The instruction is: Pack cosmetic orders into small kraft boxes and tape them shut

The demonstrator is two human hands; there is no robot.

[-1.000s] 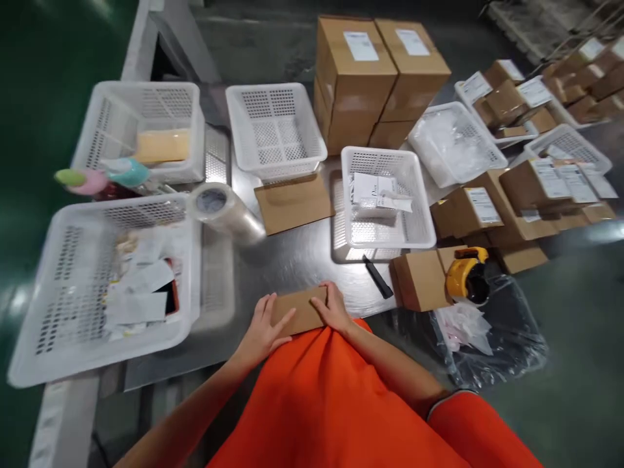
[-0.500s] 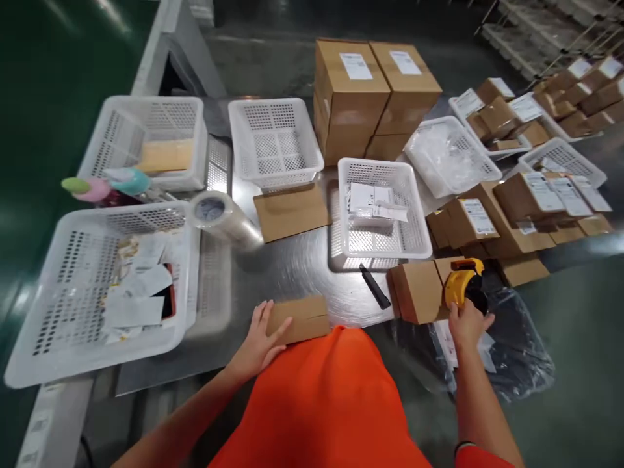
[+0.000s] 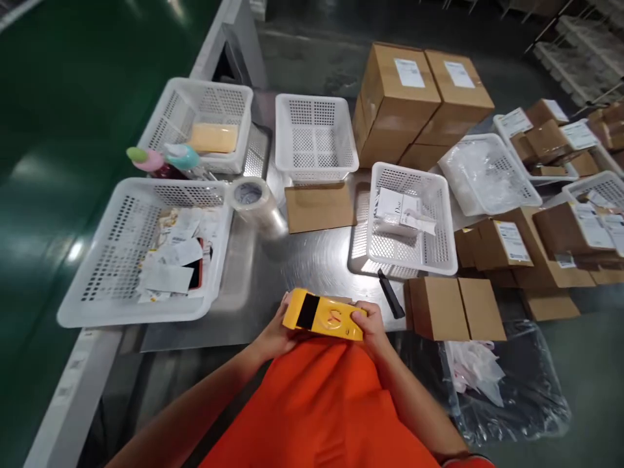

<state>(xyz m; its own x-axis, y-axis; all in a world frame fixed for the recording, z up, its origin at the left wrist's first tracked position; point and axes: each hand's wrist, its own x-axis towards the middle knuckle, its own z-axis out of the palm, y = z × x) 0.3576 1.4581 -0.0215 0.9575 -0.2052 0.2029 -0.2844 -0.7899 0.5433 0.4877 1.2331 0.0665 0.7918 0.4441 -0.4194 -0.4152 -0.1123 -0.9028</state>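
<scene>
Close against my body at the table's front edge, my right hand grips a yellow tape dispenser with a black band across it. The dispenser lies over a small cardboard box, of which only a sliver shows behind it. My left hand is closed on the box's left end, its fingers partly hidden by the dispenser. To the right of my hands, a black box cutter rests on the metal table. Two brown boxes stand beyond the cutter.
White baskets hold papers, a white Dior box and plastic wrap. A flat cardboard piece and clear tape rolls lie mid-table. Large cartons stand behind; labelled parcels are stacked right. A plastic-lined bin sits lower right.
My right hand has brought the yellow tape dispenser from beside the brown boxes leftward to the small box. My left hand has shifted from lying spread on the box to its end.
</scene>
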